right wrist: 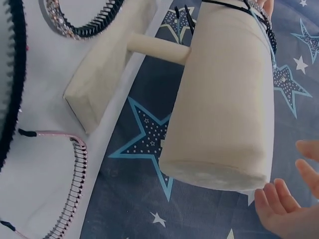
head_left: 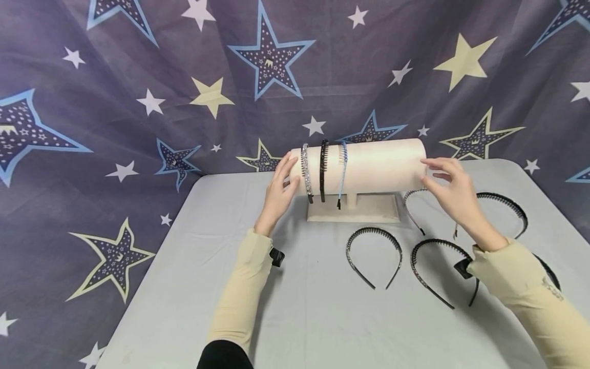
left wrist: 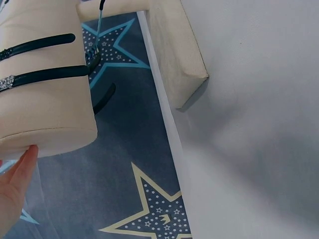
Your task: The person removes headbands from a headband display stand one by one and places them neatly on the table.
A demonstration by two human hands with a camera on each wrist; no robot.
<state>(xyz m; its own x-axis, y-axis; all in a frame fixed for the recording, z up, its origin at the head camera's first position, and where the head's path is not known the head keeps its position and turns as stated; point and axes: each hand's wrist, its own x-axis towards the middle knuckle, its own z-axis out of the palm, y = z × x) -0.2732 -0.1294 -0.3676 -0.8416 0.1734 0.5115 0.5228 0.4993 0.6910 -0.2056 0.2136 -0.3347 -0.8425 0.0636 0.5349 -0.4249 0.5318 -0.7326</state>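
A cream padded roll (head_left: pixel 382 166) lies level on a T-shaped stand with a flat base (head_left: pixel 352 209). Around its left part sit three headbands: a silver glittery one (head_left: pixel 306 169), a black one (head_left: pixel 323 171) and a thin blue one (head_left: pixel 343 169) with comb teeth. My left hand (head_left: pixel 278 190) touches the roll's left end with straight fingers; the left wrist view shows its fingertips (left wrist: pixel 31 152) against the round end face. At the opposite end is my right hand (head_left: pixel 454 192), fingers spread and lightly bent, fingertips right at the rim, with nothing gripped.
Several toothed headbands lie on the grey-covered table (head_left: pixel 221 246): a dark glittery one (head_left: pixel 374 230) in front of the stand, another (head_left: pixel 433 242) to its right, a thin pinkish one (right wrist: pixel 79 164) and a thick black one (head_left: pixel 511 204). A starry cloth (head_left: pixel 332 66) hangs behind.
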